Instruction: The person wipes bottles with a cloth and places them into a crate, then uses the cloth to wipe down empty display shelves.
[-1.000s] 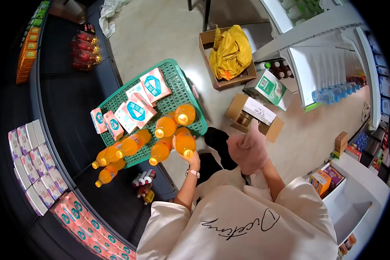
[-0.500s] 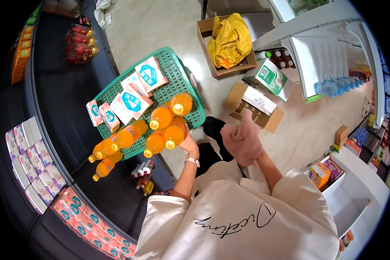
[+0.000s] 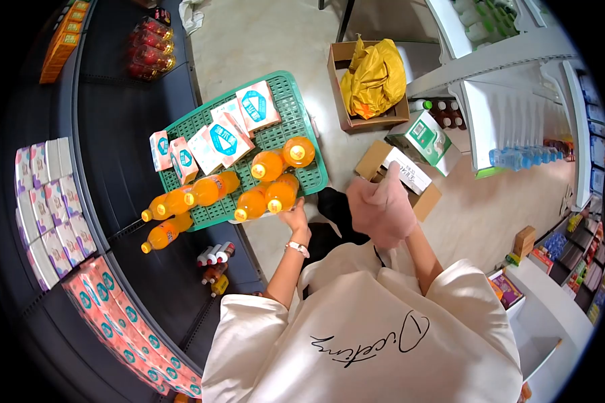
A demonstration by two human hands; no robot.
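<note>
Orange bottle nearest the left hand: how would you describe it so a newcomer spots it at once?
Find the green basket left of the picture's centre. Go to its right-hand cluster of four orange bottles. The target bottle is the one closest to the left hand; its three neighbours sit farther from it.

Along the left side stands a dark shelving unit (image 3: 107,127), where white-and-purple packs (image 3: 54,208) are stacked next to a block of pink packs (image 3: 124,322). Farther up it, red containers with gold lids (image 3: 151,48) lie side by side, and a row of orange boxes (image 3: 60,50) lines the edge. On the pale floor (image 3: 269,40), a yellow bag (image 3: 376,77) slumps inside a cardboard box (image 3: 336,101). Just beside it sit a green-and-white box (image 3: 423,141) and an open carton (image 3: 373,160). At right, clear blue bottles (image 3: 526,158) form a line on white shelving (image 3: 494,121), near dark bottles with pale caps (image 3: 444,115).
</note>
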